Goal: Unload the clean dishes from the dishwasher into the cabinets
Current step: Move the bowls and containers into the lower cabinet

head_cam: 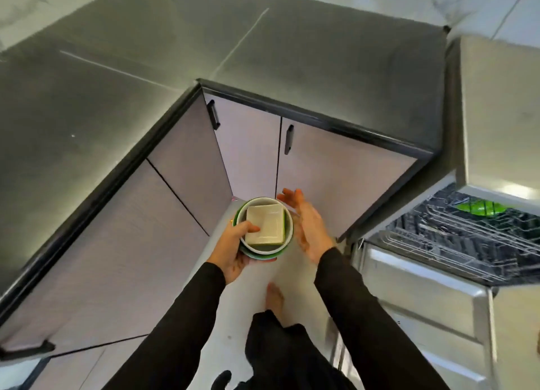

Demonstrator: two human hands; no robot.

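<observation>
The left hand (233, 253) alone grips the nested stack of dishes (264, 227) in front of the shut cabinet doors (321, 167), the right hand (306, 226) flat-fingered beside it, so the loose square dish (265, 225) could slide out if the stack tips.

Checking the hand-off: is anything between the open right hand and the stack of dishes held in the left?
Nothing. In the head view the right hand sits just beside the stack of dishes, only floor showing in the narrow gap.
</observation>
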